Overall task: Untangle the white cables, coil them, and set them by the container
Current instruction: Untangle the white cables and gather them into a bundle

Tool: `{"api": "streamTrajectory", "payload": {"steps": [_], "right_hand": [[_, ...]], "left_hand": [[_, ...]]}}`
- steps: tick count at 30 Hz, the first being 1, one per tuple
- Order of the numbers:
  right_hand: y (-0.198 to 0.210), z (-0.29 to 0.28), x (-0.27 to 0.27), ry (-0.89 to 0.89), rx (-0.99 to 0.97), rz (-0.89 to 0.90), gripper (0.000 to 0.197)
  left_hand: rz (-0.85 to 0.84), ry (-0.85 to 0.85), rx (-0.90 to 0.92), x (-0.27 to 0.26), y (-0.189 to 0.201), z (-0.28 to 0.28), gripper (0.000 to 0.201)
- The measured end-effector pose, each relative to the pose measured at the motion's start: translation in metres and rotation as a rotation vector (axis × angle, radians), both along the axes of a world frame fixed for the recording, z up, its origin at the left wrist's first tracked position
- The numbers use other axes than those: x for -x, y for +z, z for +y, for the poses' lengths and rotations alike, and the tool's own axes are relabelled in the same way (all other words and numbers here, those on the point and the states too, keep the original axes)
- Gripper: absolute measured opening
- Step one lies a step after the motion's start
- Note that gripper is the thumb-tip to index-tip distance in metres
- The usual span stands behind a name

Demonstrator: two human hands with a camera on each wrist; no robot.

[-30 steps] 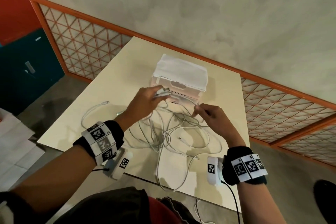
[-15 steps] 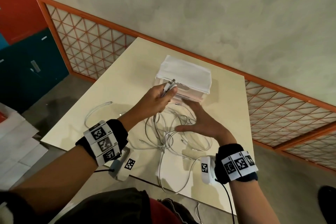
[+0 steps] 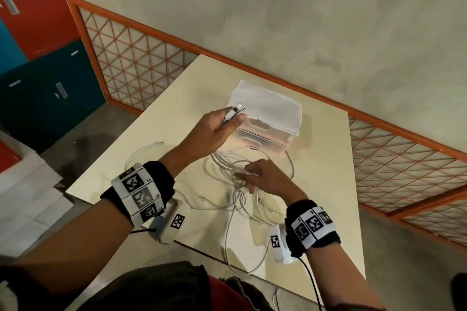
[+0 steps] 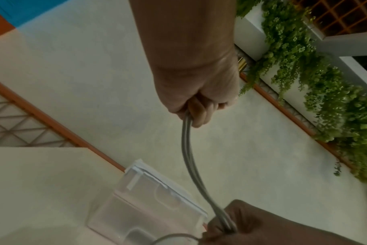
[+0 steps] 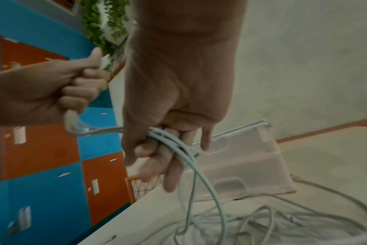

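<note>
A tangle of white cables point(image 3: 242, 199) lies on the cream table point(image 3: 326, 209) in front of a lidded translucent container point(image 3: 267, 113). My left hand point(image 3: 227, 121) is raised before the container and grips two cable ends, whose connectors point(image 3: 237, 110) stick out above my thumb. In the left wrist view two strands point(image 4: 188, 149) run from my left fist point(image 4: 199, 106) down to my right hand point(image 4: 241, 222). My right hand point(image 3: 250, 177) holds those strands just above the tangle. They pass between its thumb and fingers point(image 5: 170, 149) in the right wrist view.
A separate white cable point(image 3: 141, 154) curves on the table's left side. One loop point(image 3: 227, 247) hangs over the near table edge. An orange lattice railing point(image 3: 141, 68) runs behind the table. Blue and orange lockers point(image 3: 50, 98) stand at the left.
My left hand has lifted the cable ends higher, up in front of the container. My right hand went from pinching a strand to hovering flat over the tangle, and now holds the strands.
</note>
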State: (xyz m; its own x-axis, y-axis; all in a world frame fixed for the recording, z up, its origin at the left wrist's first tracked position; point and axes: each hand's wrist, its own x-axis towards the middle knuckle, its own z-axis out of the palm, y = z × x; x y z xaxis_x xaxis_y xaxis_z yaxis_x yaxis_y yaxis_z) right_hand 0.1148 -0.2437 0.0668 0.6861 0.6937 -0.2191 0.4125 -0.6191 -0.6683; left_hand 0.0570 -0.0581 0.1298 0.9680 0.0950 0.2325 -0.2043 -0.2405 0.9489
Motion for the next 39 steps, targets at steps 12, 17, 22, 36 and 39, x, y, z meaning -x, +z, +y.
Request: {"api": "streamTrajectory", "payload": {"steps": [12,17,22,36,39], "right_hand": [[0.054,0.002,-0.010,-0.102,-0.128,-0.325,0.036],[0.057,-0.009,-0.018,-0.134,-0.203,-0.004,0.038],[0.051,-0.031,-0.027,-0.232,-0.259,0.029,0.043],[0.063,-0.033,-0.040,-0.280,-0.365,-0.055,0.034],[0.062,-0.036,-0.039,-0.195,-0.360,-0.021,0.026]], "left_hand": [[0.163,-0.154,-0.512,-0.004,-0.035,0.003,0.034],[-0.019,0.056,-0.415,-0.007,-0.020,0.013,0.023],[-0.113,0.264,-0.324,-0.008,-0.005,0.028,0.015],[0.027,0.482,-0.365,-0.017,-0.038,0.055,0.043],[0.041,0.511,-0.352,-0.021,-0.032,0.061,0.046]]}}
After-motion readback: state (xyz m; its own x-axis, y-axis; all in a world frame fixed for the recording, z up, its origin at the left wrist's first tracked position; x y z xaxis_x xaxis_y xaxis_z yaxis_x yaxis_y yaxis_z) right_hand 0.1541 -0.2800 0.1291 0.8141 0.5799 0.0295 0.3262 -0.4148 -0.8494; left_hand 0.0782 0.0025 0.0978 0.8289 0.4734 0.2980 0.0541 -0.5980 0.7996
